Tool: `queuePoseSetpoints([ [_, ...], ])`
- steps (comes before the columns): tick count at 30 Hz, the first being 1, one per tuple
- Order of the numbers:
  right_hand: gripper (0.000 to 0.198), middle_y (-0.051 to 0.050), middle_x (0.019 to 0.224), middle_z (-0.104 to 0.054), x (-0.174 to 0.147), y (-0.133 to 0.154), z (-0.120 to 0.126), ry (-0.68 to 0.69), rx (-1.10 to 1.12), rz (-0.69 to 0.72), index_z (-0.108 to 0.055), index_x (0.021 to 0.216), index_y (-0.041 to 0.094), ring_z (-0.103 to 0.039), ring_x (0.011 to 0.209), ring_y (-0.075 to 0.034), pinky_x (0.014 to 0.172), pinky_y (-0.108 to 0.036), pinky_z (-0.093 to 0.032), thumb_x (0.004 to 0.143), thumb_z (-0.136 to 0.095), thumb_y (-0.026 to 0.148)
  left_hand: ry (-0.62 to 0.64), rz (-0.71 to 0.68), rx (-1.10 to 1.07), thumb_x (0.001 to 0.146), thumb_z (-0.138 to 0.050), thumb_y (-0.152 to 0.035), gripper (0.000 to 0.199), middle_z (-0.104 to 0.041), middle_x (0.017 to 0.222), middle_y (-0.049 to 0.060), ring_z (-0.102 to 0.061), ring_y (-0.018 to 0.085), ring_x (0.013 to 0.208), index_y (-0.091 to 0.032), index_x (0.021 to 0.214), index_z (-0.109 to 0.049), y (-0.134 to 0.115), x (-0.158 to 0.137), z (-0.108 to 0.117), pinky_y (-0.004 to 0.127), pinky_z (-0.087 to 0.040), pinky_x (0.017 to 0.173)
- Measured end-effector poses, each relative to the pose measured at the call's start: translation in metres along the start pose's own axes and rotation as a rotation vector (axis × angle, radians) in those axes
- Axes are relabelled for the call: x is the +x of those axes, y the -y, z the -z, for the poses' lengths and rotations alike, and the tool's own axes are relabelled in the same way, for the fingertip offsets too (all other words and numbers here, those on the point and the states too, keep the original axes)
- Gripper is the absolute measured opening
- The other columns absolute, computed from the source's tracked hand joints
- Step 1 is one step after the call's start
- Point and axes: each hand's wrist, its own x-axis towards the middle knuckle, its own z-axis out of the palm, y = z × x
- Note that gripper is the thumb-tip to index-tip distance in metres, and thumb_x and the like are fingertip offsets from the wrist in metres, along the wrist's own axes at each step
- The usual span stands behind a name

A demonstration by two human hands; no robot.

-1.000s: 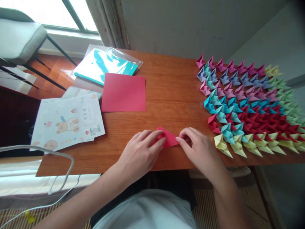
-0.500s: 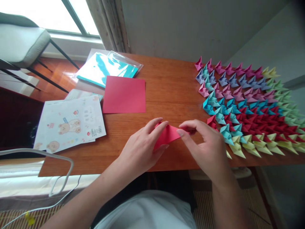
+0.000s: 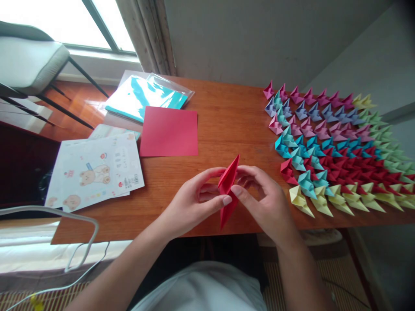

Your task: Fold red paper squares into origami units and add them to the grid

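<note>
A folded piece of red origami paper (image 3: 228,177) stands upright between my two hands, narrow and pointed at its top and bottom, with a fold opening along its middle. My left hand (image 3: 194,196) pinches it from the left, thumb on the near face and fingers behind. From the right, my right hand (image 3: 262,196) grips it with the thumb at its edge and the fingers curled behind, partly hidden. A flat square of red paper (image 3: 169,131) lies on the wooden table (image 3: 227,112) beyond my hands.
Rows of folded paper figures (image 3: 324,129) in several colours cover the table's right side. On the left lie printed bear sheets (image 3: 100,168) and a clear packet of turquoise paper (image 3: 149,95). A white cable (image 3: 94,233) runs past the near left corner; a chair (image 3: 32,65) stands beyond.
The folded red paper has turned from lying sideways to upright, its fold now facing me. My left hand has shifted from over it to its left side; my right hand has moved left.
</note>
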Motion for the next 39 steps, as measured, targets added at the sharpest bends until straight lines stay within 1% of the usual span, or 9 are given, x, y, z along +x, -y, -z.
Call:
queuePoseSetpoints([
  [3,0.023,-0.004,0.104,-0.07,0.002,0.002,0.001,0.021,-0.015,0.007,-0.067,0.112,0.026,-0.066,0.091,-0.019,0.081,-0.032,-0.057,0.091,-0.068,0.035,0.005,0.011,-0.032,0.087,-0.074,-0.029,0.05,-0.066,0.134,0.013,-0.069,0.026,0.112,-0.02,0.133,-0.055,0.001,0.001,0.001,0.042,-0.058,0.096],
  [10,0.018,-0.005,0.106,-0.071,0.001,0.003,0.003,-0.031,-0.118,0.05,-0.067,0.11,0.025,-0.067,0.092,-0.02,0.083,-0.034,-0.057,0.094,-0.06,0.03,-0.036,0.024,-0.002,0.089,-0.071,-0.033,0.052,-0.067,0.132,0.014,-0.069,0.027,0.113,-0.018,0.136,-0.053,-0.002,-0.001,0.002,0.04,-0.058,0.097],
  [16,0.027,-0.006,0.109,-0.071,-0.005,0.001,-0.004,-0.071,-0.187,0.03,-0.065,0.116,0.023,-0.07,0.092,-0.02,0.082,-0.032,-0.06,0.091,-0.055,0.017,-0.099,-0.051,0.075,0.093,-0.066,-0.029,0.044,-0.064,0.136,0.015,-0.067,0.027,0.118,-0.017,0.133,-0.053,-0.001,-0.004,0.0,0.04,-0.058,0.098],
  [19,0.031,-0.007,0.109,-0.072,-0.007,-0.001,-0.011,-0.063,-0.155,-0.016,-0.063,0.119,0.023,-0.072,0.088,-0.02,0.077,-0.031,-0.062,0.089,-0.057,0.016,-0.119,-0.094,0.13,0.094,-0.064,-0.028,0.044,-0.059,0.141,0.017,-0.065,0.027,0.12,-0.016,0.135,-0.05,0.002,-0.004,-0.003,0.041,-0.057,0.1],
  [22,0.031,-0.005,0.11,-0.073,-0.007,-0.004,-0.014,-0.05,-0.112,-0.012,-0.065,0.117,0.025,-0.072,0.094,-0.02,0.08,-0.031,-0.061,0.088,-0.058,0.015,-0.094,-0.129,0.156,0.097,-0.059,-0.027,0.043,-0.053,0.147,0.018,-0.062,0.028,0.125,-0.017,0.137,-0.048,0.002,-0.006,-0.003,0.041,-0.056,0.101],
  [27,0.024,-0.004,0.111,-0.072,-0.005,-0.005,-0.012,-0.079,-0.078,0.099,-0.073,0.104,0.026,-0.068,0.105,-0.021,0.091,-0.033,-0.057,0.094,-0.056,0.014,-0.071,-0.17,0.115,0.098,-0.052,-0.025,0.03,-0.043,0.155,0.015,-0.06,0.027,0.125,-0.019,0.127,-0.055,0.002,-0.011,0.003,0.036,-0.055,0.099],
  [32,0.035,-0.004,0.111,-0.071,-0.012,-0.009,-0.016,-0.208,-0.237,0.268,-0.075,0.107,0.029,-0.068,0.104,-0.019,0.089,-0.033,-0.056,0.093,-0.053,0.006,-0.042,-0.099,-0.098,0.092,-0.06,-0.028,0.034,-0.043,0.156,0.011,-0.063,0.027,0.117,-0.022,0.125,-0.058,0.008,-0.01,0.006,0.037,-0.052,0.097],
  [36,0.044,-0.007,0.115,-0.07,-0.018,-0.014,-0.02,-0.224,-0.347,0.445,-0.073,0.116,0.027,-0.067,0.108,-0.018,0.092,-0.033,-0.055,0.09,-0.052,-0.002,-0.149,0.076,-0.311,0.096,-0.059,-0.04,0.035,-0.061,0.133,0.01,-0.063,0.022,0.107,-0.023,0.126,-0.056,0.004,-0.006,0.0,0.03,-0.052,0.087],
  [39,0.049,-0.009,0.121,-0.068,-0.021,-0.016,-0.022,-0.202,-0.387,0.534,-0.07,0.122,0.026,-0.066,0.113,-0.02,0.096,-0.034,-0.055,0.088,-0.055,-0.005,-0.109,0.173,-0.345,0.092,-0.066,-0.042,0.035,-0.067,0.11,0.006,-0.062,0.015,0.092,-0.02,0.118,-0.06,-0.001,-0.004,-0.005,0.023,-0.05,0.079],
])
